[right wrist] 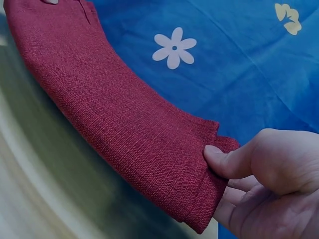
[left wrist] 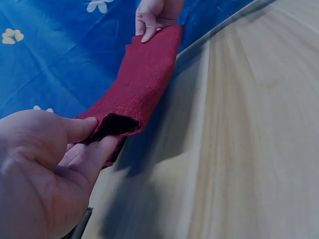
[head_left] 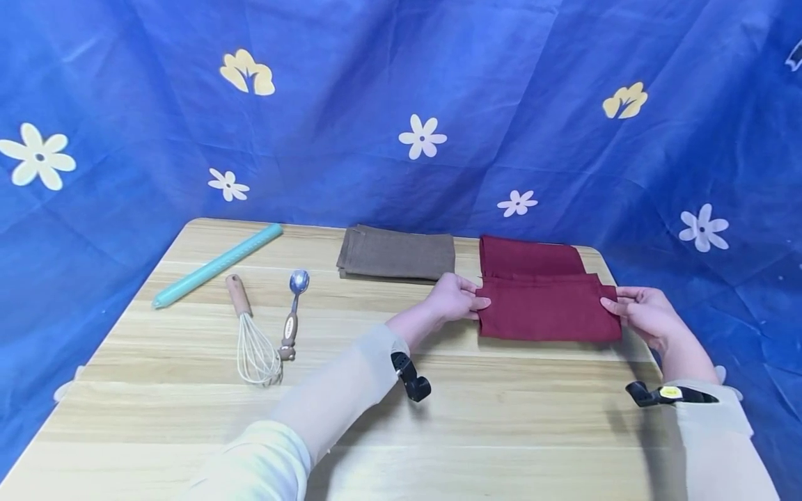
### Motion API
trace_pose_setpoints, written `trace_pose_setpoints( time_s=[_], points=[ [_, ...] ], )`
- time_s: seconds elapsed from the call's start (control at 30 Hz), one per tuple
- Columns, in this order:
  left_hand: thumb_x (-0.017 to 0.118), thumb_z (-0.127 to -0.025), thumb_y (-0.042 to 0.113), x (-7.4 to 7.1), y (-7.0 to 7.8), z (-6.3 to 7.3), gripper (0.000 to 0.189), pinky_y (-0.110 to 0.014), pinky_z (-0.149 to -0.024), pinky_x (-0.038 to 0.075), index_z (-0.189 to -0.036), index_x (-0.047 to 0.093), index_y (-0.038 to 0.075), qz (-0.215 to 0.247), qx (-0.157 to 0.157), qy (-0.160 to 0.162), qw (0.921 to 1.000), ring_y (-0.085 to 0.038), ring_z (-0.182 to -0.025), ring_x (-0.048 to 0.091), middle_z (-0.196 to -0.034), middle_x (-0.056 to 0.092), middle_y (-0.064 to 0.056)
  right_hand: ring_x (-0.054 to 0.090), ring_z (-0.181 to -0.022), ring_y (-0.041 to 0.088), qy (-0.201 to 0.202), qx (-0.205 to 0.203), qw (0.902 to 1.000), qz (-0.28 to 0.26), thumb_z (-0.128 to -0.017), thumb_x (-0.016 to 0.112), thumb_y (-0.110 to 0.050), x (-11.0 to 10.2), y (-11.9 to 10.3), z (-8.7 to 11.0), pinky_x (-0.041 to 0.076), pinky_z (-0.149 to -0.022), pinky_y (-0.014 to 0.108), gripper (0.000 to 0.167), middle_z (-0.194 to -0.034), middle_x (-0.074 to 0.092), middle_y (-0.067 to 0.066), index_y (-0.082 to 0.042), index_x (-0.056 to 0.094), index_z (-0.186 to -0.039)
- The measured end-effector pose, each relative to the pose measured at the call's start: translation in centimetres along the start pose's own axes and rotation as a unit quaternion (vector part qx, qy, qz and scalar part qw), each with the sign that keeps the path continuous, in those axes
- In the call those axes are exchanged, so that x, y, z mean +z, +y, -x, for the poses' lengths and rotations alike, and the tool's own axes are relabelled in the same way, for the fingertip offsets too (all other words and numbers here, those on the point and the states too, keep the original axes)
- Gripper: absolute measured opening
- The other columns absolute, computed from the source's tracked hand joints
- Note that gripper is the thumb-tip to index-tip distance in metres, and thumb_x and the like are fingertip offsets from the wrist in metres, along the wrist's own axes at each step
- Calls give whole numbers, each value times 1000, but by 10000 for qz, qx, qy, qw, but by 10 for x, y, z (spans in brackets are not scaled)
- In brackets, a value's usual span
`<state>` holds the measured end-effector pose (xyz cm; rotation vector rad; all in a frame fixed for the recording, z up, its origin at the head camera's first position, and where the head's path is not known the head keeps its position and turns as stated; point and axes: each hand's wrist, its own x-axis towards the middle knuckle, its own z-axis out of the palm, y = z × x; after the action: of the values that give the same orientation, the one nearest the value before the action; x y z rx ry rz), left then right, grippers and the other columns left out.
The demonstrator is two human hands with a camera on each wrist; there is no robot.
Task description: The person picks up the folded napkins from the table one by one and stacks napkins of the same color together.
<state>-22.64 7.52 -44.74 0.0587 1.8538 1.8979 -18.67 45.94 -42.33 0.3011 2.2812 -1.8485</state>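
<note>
A folded dark red cloth (head_left: 551, 309) is stretched between both hands over the right side of the table. My left hand (head_left: 456, 299) pinches its left end, thumb on top and fingers underneath; in the left wrist view the folded layers gape there, beside the left thumb (left wrist: 79, 128). At the opposite end my right hand (head_left: 642, 313) pinches the corner, and the right wrist view shows the right thumb (right wrist: 224, 162) pressed on the woven top layer. Directly behind lies more folded red fabric (head_left: 529, 257), partly overlapped by the held piece.
A folded grey-brown cloth (head_left: 401, 254) lies just left of the red one. Farther left on the wooden table (head_left: 501, 424) are a turquoise stick (head_left: 219, 266), a whisk (head_left: 253, 341) and a spoon (head_left: 293, 313). A blue flowered curtain (head_left: 351, 125) hangs behind the table.
</note>
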Motion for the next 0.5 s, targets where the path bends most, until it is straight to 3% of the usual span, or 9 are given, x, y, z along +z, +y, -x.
trace_pose_setpoints(
  time_s=[0.3, 0.5],
  points=[
    [80, -92, -4, -7, 11, -11, 43, -31, -71, 64, -128, 59, -16, -128, 110, 7, 9999, -20, -74, 74, -95, 73, -18, 73, -80, 8, -2, -114, 9997, -218, -99, 73, 0, 2, -16, -16, 62, -71, 23, 13, -91, 77, -5, -13, 70, -103],
    [79, -93, -3, -14, 22, -18, 44, -33, -76, 64, -130, 58, -17, -305, 182, 98, 9993, -24, -85, 76, -106, 75, -25, 73, -79, 7, 77, -239, 9995, -178, -99, 73, 0, 4, -29, -25, 61, -72, 22, 15, -90, 76, -5, -15, 73, -98]
  ],
)
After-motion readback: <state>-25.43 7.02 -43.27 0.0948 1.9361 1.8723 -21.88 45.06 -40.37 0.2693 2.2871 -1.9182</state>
